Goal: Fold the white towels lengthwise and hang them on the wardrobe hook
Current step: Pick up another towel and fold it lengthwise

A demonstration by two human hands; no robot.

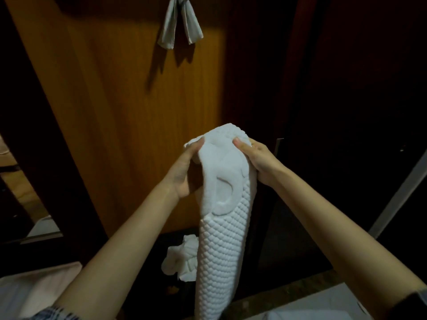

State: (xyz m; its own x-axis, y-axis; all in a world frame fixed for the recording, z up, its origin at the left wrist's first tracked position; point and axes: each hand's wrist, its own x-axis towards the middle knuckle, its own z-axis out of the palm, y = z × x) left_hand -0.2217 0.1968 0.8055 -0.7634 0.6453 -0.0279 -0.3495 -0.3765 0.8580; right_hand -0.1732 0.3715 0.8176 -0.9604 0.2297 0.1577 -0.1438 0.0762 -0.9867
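Before the wardrobe door (129, 116), at chest height in my view, I see both hands up with 1 white towel (225, 204) between them. My left hand (184, 169) has its grip grasping the towel's upper left edge, thumb laid along the cloth and fingers curled behind it. My right hand (256, 158) has its grip grasping the upper right edge, thumb pressed into the top fold and fingers wrapped behind. The towel is gathered into a long narrow column that hangs straight down from the 2 hands and runs out of the bottom of the view. Its upper part is smooth with a raised curved motif; the lower part carries a quilted, scale-like texture.

Behind that column, low down by the foot of the wardrobe, a second white towel (182, 259) lies crumpled in a heap, not touched by either hand.

High on the lit wooden door, near the top edge of the view, a greyish hanging cloth (179, 26) droops in 2 tails and throws a shadow on the panel beneath it. I cannot see what it hangs from. To the right the wardrobe is dark; a pale slanted rail (397, 192) crosses the right edge. A light fabric surface (34, 289) fills the lower left corner, and a patterned sleeve edge (53, 314) shows at the bottom.
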